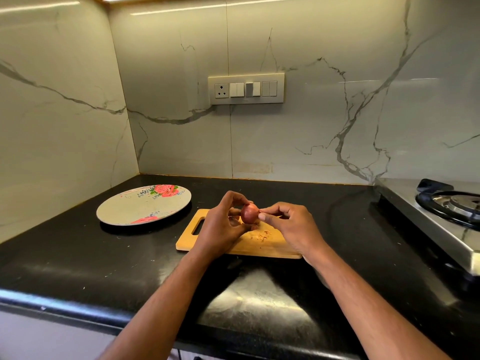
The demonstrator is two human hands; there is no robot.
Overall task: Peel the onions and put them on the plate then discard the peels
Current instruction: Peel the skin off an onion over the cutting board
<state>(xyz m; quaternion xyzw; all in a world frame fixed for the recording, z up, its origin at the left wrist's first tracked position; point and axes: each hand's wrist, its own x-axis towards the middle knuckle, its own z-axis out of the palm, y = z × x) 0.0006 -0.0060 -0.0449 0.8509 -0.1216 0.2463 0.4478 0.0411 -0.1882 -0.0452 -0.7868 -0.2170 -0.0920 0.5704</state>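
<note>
Marble-patterned wall panels (311,126): pale with grey veining, two faces meeting in a corner at the left rear of the worktop.

Black countertop (104,255): glossy, dark stone look, flecked with small light specks; runs from the wall to a rounded front edge.

Gas stove (452,206): steel body at the far right, one burner with a black ring support in view; partly cut off by the picture's edge.

Plate (124,211): round, grey, printed with pink roses at its far and near rim; lies flat on the countertop, left of the board and apart from it. Nothing on it.

Cutting board (259,245): light wood, rectangular, with a slot handle at its left end; lies flat on the countertop in front of the person. Small peel scraps (262,235) lie on its middle.

Switch panel (246,88): cream plate on the rear wall, one socket and three switch pairs.

Left hand (223,224): raised over the board, fingers curled round the onion from the left and below, gripping it.

Right hand (288,222): raised over the board, thumb and fingertips pressed together in a pinch at the onion's right end; whether peel lies between them cannot be told.

Onion (249,213): small, reddish, held above the board between both hands, clear of the plate.
</note>
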